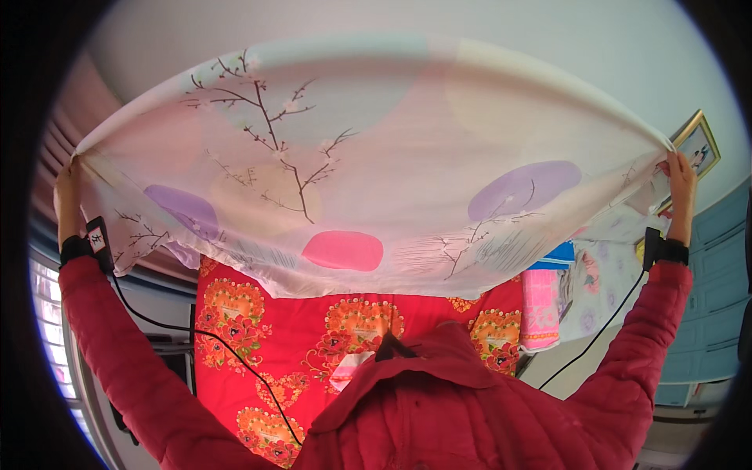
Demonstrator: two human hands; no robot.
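A pale pink sheet point(392, 157), printed with dark blossom branches and purple, pink and cream blobs, is stretched wide between my raised hands. My left hand point(69, 192) grips its left upper corner. At the other end my right hand point(681, 180) pinches the right upper corner. Between them the top edge bows upward and the cloth hangs down in loose folds. Its lower hem hangs over a red bedspread point(290, 313) with orange and gold heart-shaped flower prints. The sheet hides much of what lies behind it.
A pink folded towel point(539, 309) and a blue item point(558, 256) lie right of the bedspread, near pale floral cloth point(607, 270). Blue cabinets point(717, 290) and a framed picture point(699, 145) are at right. Black cables point(243, 360) run from both wrists. A window point(48, 313) is at left.
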